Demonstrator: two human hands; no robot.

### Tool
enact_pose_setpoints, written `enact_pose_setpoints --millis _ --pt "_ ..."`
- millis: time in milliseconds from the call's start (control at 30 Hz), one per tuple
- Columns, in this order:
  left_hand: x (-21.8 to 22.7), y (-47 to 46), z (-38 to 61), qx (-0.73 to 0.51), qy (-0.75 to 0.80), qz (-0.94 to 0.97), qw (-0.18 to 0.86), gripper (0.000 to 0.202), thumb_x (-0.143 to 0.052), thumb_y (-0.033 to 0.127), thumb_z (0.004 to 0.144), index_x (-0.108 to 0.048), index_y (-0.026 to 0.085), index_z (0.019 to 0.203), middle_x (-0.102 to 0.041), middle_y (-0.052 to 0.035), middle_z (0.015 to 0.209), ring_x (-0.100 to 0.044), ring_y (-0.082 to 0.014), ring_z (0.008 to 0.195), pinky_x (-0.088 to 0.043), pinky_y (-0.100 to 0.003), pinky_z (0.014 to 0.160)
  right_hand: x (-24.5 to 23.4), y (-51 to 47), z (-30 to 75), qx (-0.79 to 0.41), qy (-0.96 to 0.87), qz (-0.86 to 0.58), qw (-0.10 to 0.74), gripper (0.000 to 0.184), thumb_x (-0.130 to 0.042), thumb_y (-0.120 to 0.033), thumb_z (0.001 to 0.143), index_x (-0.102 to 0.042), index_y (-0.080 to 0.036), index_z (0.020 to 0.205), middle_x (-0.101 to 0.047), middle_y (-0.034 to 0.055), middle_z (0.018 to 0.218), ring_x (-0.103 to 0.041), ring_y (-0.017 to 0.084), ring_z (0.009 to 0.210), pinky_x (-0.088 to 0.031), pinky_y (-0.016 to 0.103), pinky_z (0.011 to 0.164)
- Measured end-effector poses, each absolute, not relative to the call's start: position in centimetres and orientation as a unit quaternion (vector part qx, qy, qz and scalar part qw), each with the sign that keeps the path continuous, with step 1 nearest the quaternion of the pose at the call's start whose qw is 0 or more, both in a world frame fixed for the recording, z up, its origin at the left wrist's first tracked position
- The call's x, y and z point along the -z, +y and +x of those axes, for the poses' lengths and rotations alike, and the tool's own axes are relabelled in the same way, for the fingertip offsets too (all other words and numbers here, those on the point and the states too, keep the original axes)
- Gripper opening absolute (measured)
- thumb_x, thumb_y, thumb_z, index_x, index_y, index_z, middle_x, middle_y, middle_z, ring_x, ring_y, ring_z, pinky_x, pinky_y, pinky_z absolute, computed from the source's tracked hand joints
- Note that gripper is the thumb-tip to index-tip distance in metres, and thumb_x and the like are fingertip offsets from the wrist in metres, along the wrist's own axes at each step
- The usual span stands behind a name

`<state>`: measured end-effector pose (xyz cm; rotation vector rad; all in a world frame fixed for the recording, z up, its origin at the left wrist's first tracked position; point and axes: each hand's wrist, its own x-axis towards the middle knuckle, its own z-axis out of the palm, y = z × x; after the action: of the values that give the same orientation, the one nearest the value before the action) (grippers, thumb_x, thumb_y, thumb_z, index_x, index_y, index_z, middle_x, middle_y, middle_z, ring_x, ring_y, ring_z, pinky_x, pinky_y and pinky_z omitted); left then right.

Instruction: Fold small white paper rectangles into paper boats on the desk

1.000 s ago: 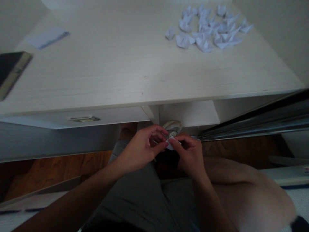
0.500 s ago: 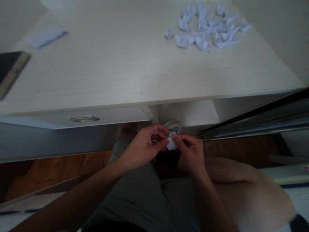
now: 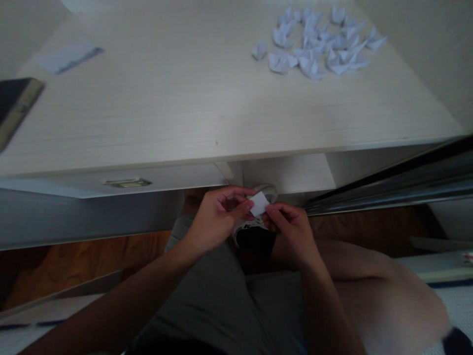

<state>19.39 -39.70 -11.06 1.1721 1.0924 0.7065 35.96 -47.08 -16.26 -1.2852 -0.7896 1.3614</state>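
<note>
A small white piece of paper (image 3: 259, 203) is pinched between both hands, just below the front edge of a pale wooden desk (image 3: 192, 113). My left hand (image 3: 218, 219) grips its left side with thumb and fingers curled. My right hand (image 3: 290, 231) holds the right side with thumb and forefinger. Both hands hover over my lap, above grey shorts (image 3: 218, 301). Far back on the right of the desk lies a pile of several small folded white paper pieces (image 3: 318, 42).
A dark flat device (image 3: 15, 106) lies at the desk's left edge, and a white paper slip (image 3: 68, 55) sits behind it. A drawer with a metal handle (image 3: 127, 183) is under the desk. A dark rail (image 3: 399, 185) slants in on the right. The floor is orange-brown wood.
The hands have risen slightly toward the desk edge, and the paper piece has turned so that more of its flat white face shows.
</note>
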Motion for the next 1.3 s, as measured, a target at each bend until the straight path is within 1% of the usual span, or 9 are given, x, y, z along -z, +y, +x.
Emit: enact_pose_setpoints --millis 100,233,367,500,767,900,1067,1167,1300 --pt "11.5 -40.2 19.6 -0.357 0.484 0.444 0.664 0.021 -0.085 0.024 0.077 -0.08 0.02 0.097 -0.079 -0.0009 0.081 -0.072 -0.014 0.067 -0.061 -0.027 0.067 16.5 -47.1 35.4 -0.562 -0.331 -0.536 0.536 0.021 -0.075 -0.04 0.09 -0.074 -0.022 0.08 -0.069 -0.0013 0.07 -0.06 0.013 0.064 -0.044 0.025 0.063" --pt "11.7 -40.9 19.9 -0.36 0.493 0.42 0.672 0.025 -0.086 0.025 0.076 -0.081 0.02 0.101 -0.08 -0.0022 0.084 -0.073 -0.0135 0.071 -0.061 -0.026 0.071 16.3 -47.1 34.8 -0.538 -0.339 -0.541 0.55 0.026 -0.07 -0.04 0.093 -0.069 -0.021 0.075 -0.067 -0.0017 0.068 -0.059 0.013 0.065 -0.045 0.026 0.064" --pt "11.4 -41.1 19.9 -0.337 0.485 0.416 0.691 0.019 -0.086 0.024 0.076 -0.08 0.017 0.093 -0.079 -0.0024 0.083 -0.072 -0.0123 0.068 -0.059 -0.023 0.069 16.0 -47.2 34.6 -0.505 -0.357 -0.554 0.557 0.028 -0.065 -0.038 0.097 -0.066 -0.021 0.075 -0.063 -0.003 0.065 -0.055 0.012 0.061 -0.041 0.025 0.06" --pt "11.2 -40.9 19.8 -0.313 0.479 0.44 0.692 0.018 -0.085 0.024 0.076 -0.079 0.015 0.09 -0.078 -0.0029 0.081 -0.07 -0.0128 0.066 -0.059 -0.024 0.067 15.8 -47.4 34.7 -0.471 -0.382 -0.571 0.554 0.03 -0.06 -0.037 0.1 -0.064 -0.021 0.075 -0.06 -0.0035 0.065 -0.051 0.012 0.059 -0.038 0.026 0.058" --pt "11.4 -41.4 20.0 -0.299 0.484 0.443 0.692 0.021 -0.085 0.026 0.077 -0.076 0.014 0.091 -0.077 -0.003 0.08 -0.072 -0.0145 0.066 -0.06 -0.027 0.068 15.6 -47.7 35.3 -0.437 -0.428 -0.589 0.528 0.03 -0.059 -0.038 0.1 -0.063 -0.021 0.076 -0.061 -0.0018 0.067 -0.054 0.014 0.063 -0.04 0.028 0.062" --pt "11.3 -41.9 20.3 -0.332 0.499 0.442 0.668 0.02 -0.085 0.026 0.077 -0.076 0.015 0.09 -0.077 -0.003 0.078 -0.072 -0.0149 0.066 -0.06 -0.027 0.068 15.5 -47.5 35.3 -0.454 -0.445 -0.582 0.507 0.032 -0.054 -0.04 0.103 -0.06 -0.021 0.078 -0.06 -0.0015 0.068 -0.055 0.014 0.063 -0.04 0.027 0.06" --pt "11.2 -42.4 20.4 -0.343 0.514 0.45 0.645 0.019 -0.085 0.027 0.077 -0.076 0.016 0.089 -0.076 -0.0018 0.076 -0.071 -0.0141 0.063 -0.06 -0.027 0.066 15.4 -47.5 35.1 -0.446 -0.468 -0.587 0.487 0.032 -0.053 -0.037 0.103 -0.058 -0.021 0.075 -0.057 -0.0016 0.067 -0.052 0.015 0.063 -0.036 0.029 0.061" --pt "11.3 -42.6 20.6 -0.343 0.525 0.457 0.631 0.019 -0.086 0.027 0.076 -0.076 0.016 0.088 -0.077 -0.0022 0.08 -0.071 -0.0137 0.064 -0.06 -0.026 0.066 15.4 -47.5 34.9 -0.432 -0.464 -0.597 0.491 0.032 -0.053 -0.036 0.103 -0.056 -0.022 0.074 -0.055 -0.0017 0.067 -0.049 0.015 0.063 -0.035 0.03 0.062" --pt "11.6 -42.9 20.9 -0.375 0.543 0.447 0.604 0.019 -0.085 0.027 0.078 -0.076 0.016 0.09 -0.076 -0.0021 0.08 -0.069 -0.0132 0.065 -0.058 -0.025 0.065 15.6 -47.4 35.0 -0.457 -0.458 -0.581 0.494 0.029 -0.054 -0.038 0.102 -0.059 -0.021 0.078 -0.058 -0.0012 0.069 -0.052 0.015 0.065 -0.038 0.029 0.063"
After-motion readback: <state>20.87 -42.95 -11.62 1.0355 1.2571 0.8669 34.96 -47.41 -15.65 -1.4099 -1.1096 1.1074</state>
